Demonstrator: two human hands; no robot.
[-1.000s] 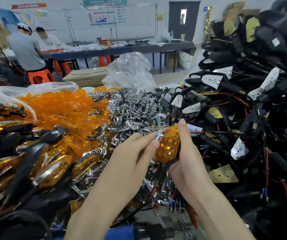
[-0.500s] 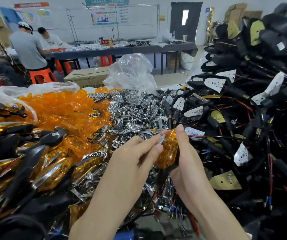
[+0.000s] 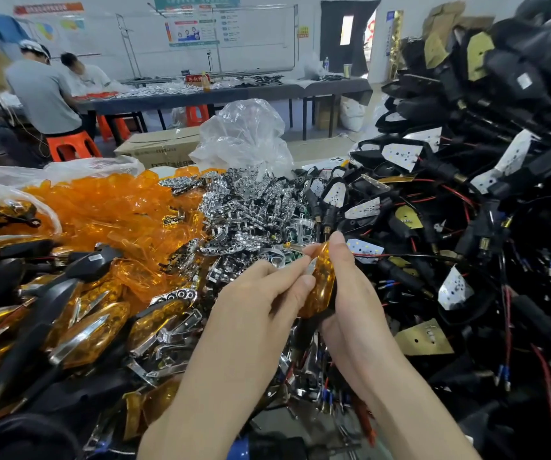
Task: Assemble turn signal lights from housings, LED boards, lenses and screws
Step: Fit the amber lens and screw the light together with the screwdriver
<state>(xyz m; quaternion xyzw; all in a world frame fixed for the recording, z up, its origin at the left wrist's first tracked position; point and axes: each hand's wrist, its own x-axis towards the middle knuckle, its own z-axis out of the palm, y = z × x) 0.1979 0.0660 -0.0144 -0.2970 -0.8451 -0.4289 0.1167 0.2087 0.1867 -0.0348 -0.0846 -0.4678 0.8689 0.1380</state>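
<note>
My right hand (image 3: 350,293) grips a turn signal light with an amber lens (image 3: 320,287) set in a black housing, held upright above the heap. My left hand (image 3: 261,293) presses against the lens from the left, and its fingertips pinch a small chrome trim piece (image 3: 310,264) at the lens's upper edge. Loose amber lenses (image 3: 108,214) lie piled at the left. Chrome reflector pieces (image 3: 251,207) fill the middle. Black housings with white LED boards and red wires (image 3: 433,207) are stacked at the right.
Finished amber and black lights (image 3: 68,320) lie at the lower left. A crumpled clear plastic bag (image 3: 244,137) and a cardboard box (image 3: 161,147) stand behind the heap. Two people sit on orange stools (image 3: 71,144) at a far table (image 3: 221,94).
The light has turned more edge-on to me, and my left fingers have slid up along the lens to its upper edge. The hands stay in the same place.
</note>
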